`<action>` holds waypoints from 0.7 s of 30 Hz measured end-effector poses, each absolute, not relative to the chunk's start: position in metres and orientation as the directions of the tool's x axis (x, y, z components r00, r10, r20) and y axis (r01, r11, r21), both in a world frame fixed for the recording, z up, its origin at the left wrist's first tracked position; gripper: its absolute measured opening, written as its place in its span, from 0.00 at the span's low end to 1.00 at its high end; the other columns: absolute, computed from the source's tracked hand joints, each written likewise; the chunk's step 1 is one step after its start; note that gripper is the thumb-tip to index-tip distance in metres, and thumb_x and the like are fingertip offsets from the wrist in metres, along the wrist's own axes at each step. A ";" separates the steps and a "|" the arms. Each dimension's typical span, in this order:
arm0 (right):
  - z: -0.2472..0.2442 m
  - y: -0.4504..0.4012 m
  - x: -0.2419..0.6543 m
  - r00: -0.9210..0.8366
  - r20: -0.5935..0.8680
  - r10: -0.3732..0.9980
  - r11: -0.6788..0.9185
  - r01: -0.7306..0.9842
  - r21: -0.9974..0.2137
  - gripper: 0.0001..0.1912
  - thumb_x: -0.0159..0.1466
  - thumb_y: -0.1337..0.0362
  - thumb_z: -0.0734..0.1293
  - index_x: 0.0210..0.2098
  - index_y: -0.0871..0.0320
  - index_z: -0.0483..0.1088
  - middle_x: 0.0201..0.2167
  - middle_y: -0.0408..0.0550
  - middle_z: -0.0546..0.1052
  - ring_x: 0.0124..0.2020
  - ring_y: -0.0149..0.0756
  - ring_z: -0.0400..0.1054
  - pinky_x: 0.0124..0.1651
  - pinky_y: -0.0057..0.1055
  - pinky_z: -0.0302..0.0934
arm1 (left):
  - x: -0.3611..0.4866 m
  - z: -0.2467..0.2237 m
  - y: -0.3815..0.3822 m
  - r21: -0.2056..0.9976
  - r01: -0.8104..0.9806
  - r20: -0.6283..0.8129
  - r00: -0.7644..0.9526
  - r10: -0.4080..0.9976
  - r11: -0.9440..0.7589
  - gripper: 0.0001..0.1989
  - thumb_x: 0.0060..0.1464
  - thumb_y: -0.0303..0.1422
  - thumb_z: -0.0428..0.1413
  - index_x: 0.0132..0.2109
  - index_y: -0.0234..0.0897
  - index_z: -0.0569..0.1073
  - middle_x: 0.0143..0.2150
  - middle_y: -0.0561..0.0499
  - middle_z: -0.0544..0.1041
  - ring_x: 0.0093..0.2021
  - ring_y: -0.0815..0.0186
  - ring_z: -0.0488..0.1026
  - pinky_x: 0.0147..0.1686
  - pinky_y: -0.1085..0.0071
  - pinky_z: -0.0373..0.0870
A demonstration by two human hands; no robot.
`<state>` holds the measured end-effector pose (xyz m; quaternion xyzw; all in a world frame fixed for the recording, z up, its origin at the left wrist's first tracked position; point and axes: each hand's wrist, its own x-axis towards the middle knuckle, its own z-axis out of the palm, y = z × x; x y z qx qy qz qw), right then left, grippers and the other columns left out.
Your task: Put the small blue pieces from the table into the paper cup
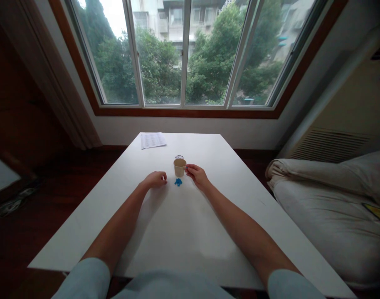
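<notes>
A tan cup (179, 168), likely paper, stands upright near the middle of the white table (183, 232). My right hand (196, 174) is at its right side, with thumb and fingers closed at the cup's edge; a small part there may be a handle. Just in front of the cup lies a little heap of small blue pieces (178, 182), too small to name. My left hand (156, 179) rests on the table to the left of the heap, fingers loosely bent and thumb apart, nothing visible in it. Behind the cup, a thin dark ring (179, 157) is partly hidden.
Printed sheets of paper (153, 140) lie at the table's far left corner. Beyond the table is a wall with a wide window (183, 62). A pale padded couch or bed (317, 207) stands along the right side. A curtain (62, 91) hangs at left.
</notes>
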<state>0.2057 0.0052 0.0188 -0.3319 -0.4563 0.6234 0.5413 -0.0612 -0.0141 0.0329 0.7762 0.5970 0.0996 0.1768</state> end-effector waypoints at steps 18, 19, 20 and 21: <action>0.079 -0.002 0.199 -0.355 -0.011 0.935 -0.186 -0.464 -0.866 0.11 0.66 0.63 0.69 0.46 0.60 0.73 0.44 0.54 0.82 0.39 0.37 0.79 0.38 0.29 0.75 | -0.049 0.033 -0.019 0.358 0.887 -0.004 0.313 0.950 -0.290 0.10 0.49 0.31 0.58 0.40 0.44 0.79 0.37 0.51 0.80 0.35 0.63 0.74 0.33 0.71 0.63; 0.080 -0.002 0.200 -0.363 0.006 0.932 -0.175 -0.463 -0.869 0.12 0.66 0.63 0.69 0.47 0.60 0.73 0.44 0.54 0.81 0.39 0.38 0.79 0.39 0.30 0.75 | -0.049 0.033 -0.019 0.356 0.886 -0.001 0.317 0.948 -0.296 0.10 0.49 0.31 0.58 0.40 0.44 0.79 0.37 0.51 0.80 0.35 0.63 0.74 0.33 0.70 0.63; 0.080 -0.001 0.201 -0.360 0.016 0.933 -0.163 -0.461 -0.872 0.12 0.66 0.62 0.68 0.48 0.60 0.73 0.44 0.54 0.81 0.39 0.38 0.79 0.39 0.30 0.75 | -0.048 0.033 -0.019 0.354 0.886 -0.001 0.321 0.947 -0.300 0.09 0.49 0.31 0.58 0.40 0.44 0.79 0.37 0.50 0.80 0.35 0.62 0.74 0.34 0.70 0.63; 0.080 -0.001 0.202 -0.350 0.019 0.936 -0.153 -0.457 -0.876 0.12 0.67 0.62 0.68 0.48 0.61 0.73 0.44 0.54 0.82 0.39 0.37 0.79 0.39 0.30 0.75 | -0.048 0.033 -0.020 0.352 0.886 -0.001 0.322 0.947 -0.301 0.09 0.49 0.31 0.59 0.39 0.43 0.79 0.37 0.50 0.80 0.35 0.62 0.74 0.34 0.70 0.63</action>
